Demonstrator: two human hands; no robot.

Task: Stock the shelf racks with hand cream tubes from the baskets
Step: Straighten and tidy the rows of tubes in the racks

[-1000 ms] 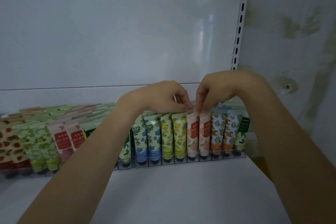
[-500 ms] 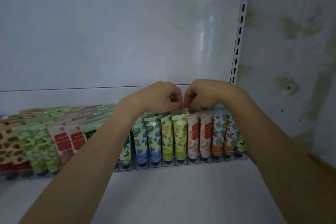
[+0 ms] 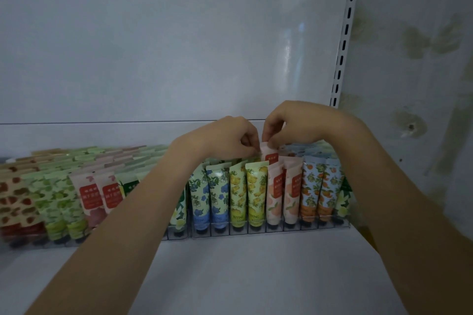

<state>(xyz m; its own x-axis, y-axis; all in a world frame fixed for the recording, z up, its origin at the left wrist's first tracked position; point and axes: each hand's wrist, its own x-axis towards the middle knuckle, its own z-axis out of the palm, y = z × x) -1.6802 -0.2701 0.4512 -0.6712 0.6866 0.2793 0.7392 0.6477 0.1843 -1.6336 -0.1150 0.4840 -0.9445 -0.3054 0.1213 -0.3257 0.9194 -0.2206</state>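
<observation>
Right hand point(image 3: 294, 125) pinches the flat crimped top of a glossy pink tube point(image 3: 270, 155) (red label) above the clear rack point(image 3: 256, 232); left hand point(image 3: 222, 138) curls against it, grip unclear.

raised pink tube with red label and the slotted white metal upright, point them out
raised pink tube with red label point(image 3: 271, 158): head view, its red label
slotted white metal upright point(image 3: 344, 38): head view, middle stretch

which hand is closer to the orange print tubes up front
Right. The right hand, pinching a raised peach tube, is above-left of the orange print tubes; the left hand is further left, above the yellow tubes.
</observation>
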